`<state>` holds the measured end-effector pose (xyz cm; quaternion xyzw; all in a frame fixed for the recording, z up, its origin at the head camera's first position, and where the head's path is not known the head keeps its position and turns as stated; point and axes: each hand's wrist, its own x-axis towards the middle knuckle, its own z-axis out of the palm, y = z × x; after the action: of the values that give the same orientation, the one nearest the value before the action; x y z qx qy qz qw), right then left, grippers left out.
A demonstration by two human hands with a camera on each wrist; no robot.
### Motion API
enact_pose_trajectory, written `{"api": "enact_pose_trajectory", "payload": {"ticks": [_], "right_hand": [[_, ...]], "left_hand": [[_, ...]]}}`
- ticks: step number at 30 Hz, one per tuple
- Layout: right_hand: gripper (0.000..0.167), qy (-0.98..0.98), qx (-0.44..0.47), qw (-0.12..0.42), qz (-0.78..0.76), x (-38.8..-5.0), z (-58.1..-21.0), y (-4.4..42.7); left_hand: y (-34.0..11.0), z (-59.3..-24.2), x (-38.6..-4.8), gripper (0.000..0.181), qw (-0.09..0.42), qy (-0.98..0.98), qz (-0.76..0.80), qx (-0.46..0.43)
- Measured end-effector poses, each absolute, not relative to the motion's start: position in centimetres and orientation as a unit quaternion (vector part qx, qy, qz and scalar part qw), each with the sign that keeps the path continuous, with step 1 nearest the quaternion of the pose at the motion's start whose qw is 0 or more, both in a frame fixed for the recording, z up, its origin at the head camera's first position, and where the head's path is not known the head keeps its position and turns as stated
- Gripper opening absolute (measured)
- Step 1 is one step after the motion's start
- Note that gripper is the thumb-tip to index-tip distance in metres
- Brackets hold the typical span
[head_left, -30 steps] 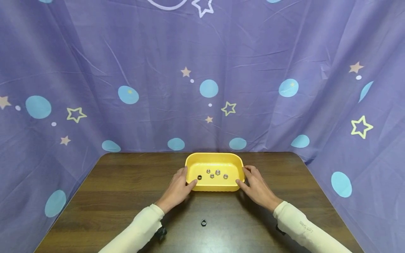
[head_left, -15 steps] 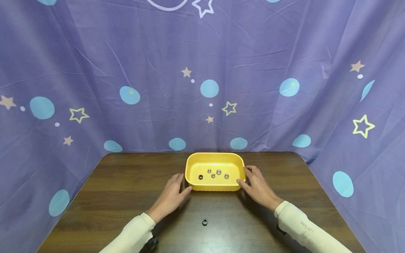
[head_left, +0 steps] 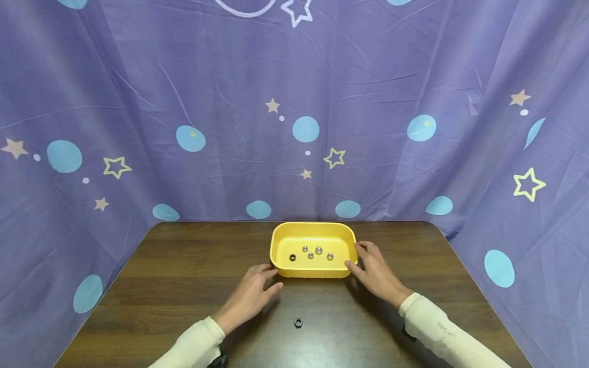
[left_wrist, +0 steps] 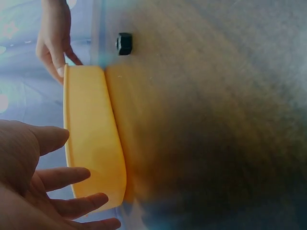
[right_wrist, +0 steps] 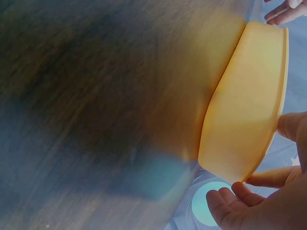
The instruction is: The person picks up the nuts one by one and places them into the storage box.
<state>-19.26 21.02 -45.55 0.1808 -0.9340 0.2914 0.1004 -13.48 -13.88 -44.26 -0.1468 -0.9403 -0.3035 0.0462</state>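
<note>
A yellow plastic bin (head_left: 314,274) stands on the table with several silver nuts (head_left: 319,251) and one black nut (head_left: 292,257) inside. My right hand (head_left: 376,273) holds the bin's right end, thumb on the front rim and forefinger at the end wall, as the right wrist view shows. By the bin's front left corner is my left hand (head_left: 248,294), its fingers spread and fairly straight, gripping nothing. Whether its fingertips touch the wall cannot be told. Another black nut (head_left: 298,322) lies on the table in front of the bin, also seen in the left wrist view.
The dark wood table (head_left: 184,266) has rounded far corners. Behind it and at both sides hangs a purple curtain (head_left: 230,128) with stars and blue dots, close to the table's far edge.
My left hand has let go of the bin's left end and moved back towards me, its fingers spreading. The right hand and the nuts stay as they were.
</note>
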Motion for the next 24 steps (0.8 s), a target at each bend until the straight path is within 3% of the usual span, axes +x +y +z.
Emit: {"api": "enact_pose_trajectory", "payload": {"ticks": [10,17,24], "right_hand": [[0.065,-0.932,0.180,0.104,0.295,-19.3,-45.6,21.1],[0.065,-0.933,0.179,0.100,0.297,-19.3,-45.7,21.1],[0.066,-0.931,0.180,0.101,0.300,-19.3,-45.7,21.1]], "left_hand": [[-13.5,-45.4,-12.3,0.036,0.023,-0.937,-0.296,-0.185],[-13.1,-45.9,-11.8,0.039,0.033,-0.930,-0.285,-0.227],[-12.4,-46.0,-11.1,0.041,0.009,-0.928,-0.278,-0.248]]}}
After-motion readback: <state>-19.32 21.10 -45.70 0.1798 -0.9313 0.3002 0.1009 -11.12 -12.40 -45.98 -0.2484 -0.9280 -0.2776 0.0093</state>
